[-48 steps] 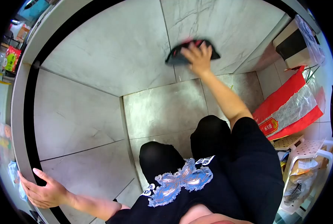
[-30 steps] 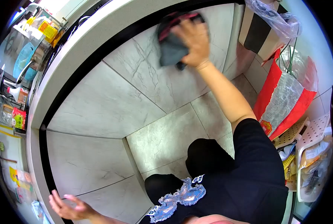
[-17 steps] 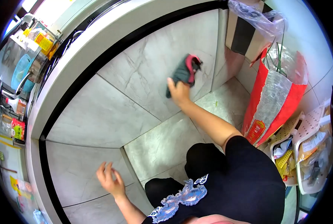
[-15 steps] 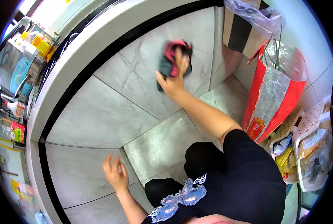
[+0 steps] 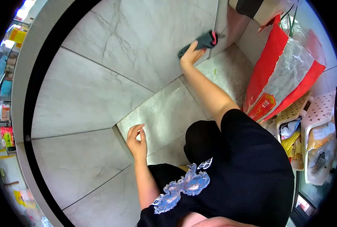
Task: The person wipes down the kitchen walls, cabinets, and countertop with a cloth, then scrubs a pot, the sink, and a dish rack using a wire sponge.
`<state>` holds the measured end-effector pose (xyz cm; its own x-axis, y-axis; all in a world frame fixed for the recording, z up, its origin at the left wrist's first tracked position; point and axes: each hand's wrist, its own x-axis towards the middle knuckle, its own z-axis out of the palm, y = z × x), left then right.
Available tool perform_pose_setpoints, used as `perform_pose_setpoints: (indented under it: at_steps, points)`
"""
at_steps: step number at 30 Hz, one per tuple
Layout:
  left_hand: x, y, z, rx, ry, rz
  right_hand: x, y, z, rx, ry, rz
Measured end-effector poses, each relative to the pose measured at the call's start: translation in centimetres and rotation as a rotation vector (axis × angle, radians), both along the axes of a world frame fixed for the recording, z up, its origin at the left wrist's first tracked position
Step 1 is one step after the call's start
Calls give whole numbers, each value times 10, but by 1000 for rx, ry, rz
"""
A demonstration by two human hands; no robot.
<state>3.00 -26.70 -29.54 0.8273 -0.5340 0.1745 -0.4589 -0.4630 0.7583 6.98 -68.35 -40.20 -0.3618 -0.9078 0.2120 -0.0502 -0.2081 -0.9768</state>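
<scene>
1. The cloth (image 5: 199,42) looks soft, light and limp, dark grey with a pink edge; it sits low on the tiled wall (image 5: 138,41), near the corner and just above the floor (image 5: 164,113).
2. The right hand (image 5: 191,56) presses it flat to the tile, fingers laid over its lower end; a bunched handful would likely grip best.
3. The left hand (image 5: 137,139) hangs empty, fingers loosely curled, by the wall's corner.
4. A red bag (image 5: 285,75) and white baskets (image 5: 319,125) crowd the right side; the counter (image 5: 23,75) edge overhangs above.
</scene>
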Motion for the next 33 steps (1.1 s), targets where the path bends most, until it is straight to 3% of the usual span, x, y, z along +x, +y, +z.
perform_pose_setpoints:
  at_steps: [2, 3, 4, 5, 7, 8, 9, 10, 11, 13, 15, 18, 19, 20, 21, 22, 25, 27, 29, 31, 33]
  points:
    - [1, -2, -17, 62, -4, -95, 25, 49, -31, 434, -248, -84]
    - [3, -1, -27, 116, -8, -149, 30, 71, -32, 672, -416, -4]
    - [3, -2, -28, 119, -2, -147, 36, 86, -45, 889, -399, 49]
    - [3, 0, -29, 203, 38, -212, 31, 89, -58, 893, -390, 49]
    - [0, 0, -32, 279, 82, -265, 26, 70, -99, 1214, -987, 187]
    - [-2, 3, -33, 288, 90, -269, 18, 56, -106, 1127, -987, 327]
    - [-2, 7, -33, 299, 94, -265, 13, 36, -94, 1100, -906, 157]
    - [-3, 10, -32, 302, 96, -232, 2, 13, -88, 1029, -917, 149]
    - [-5, 13, -29, 322, 101, -245, 1, -29, -120, 870, -849, 122]
    - [-4, 15, -28, 335, 116, -229, -29, -51, -53, 658, -714, 123]
    - [-3, 19, -28, 351, 126, -265, -37, -44, -5, 650, -578, 142]
    - [6, 10, -28, 269, 119, -249, -11, -13, -1, 512, -470, 129]
    - [7, 4, -28, 226, 109, -258, 3, -4, -28, 529, -472, 150]
    - [9, -2, -27, 256, 150, -257, 7, 34, -11, 719, -528, 265]
    - [5, -4, -31, 239, 150, -250, 9, 53, -26, 951, -743, 506]
    - [4, -8, -41, 216, 160, -300, 12, 84, -15, 1170, -799, 633]
    - [4, -16, -63, 193, 132, -375, 42, 158, 75, 1288, -844, 708]
    - [6, -19, -66, 329, 156, -452, 59, 150, 124, 1378, -687, 932]
    - [7, -15, -71, 276, 128, -444, 43, 143, 205, 1363, -761, 995]
    - [9, -13, -69, 346, 107, -460, 27, 116, 260, 1508, -875, 1121]
    - [14, -10, -63, 358, 148, -415, 3, 103, 312, 1289, -900, 1177]
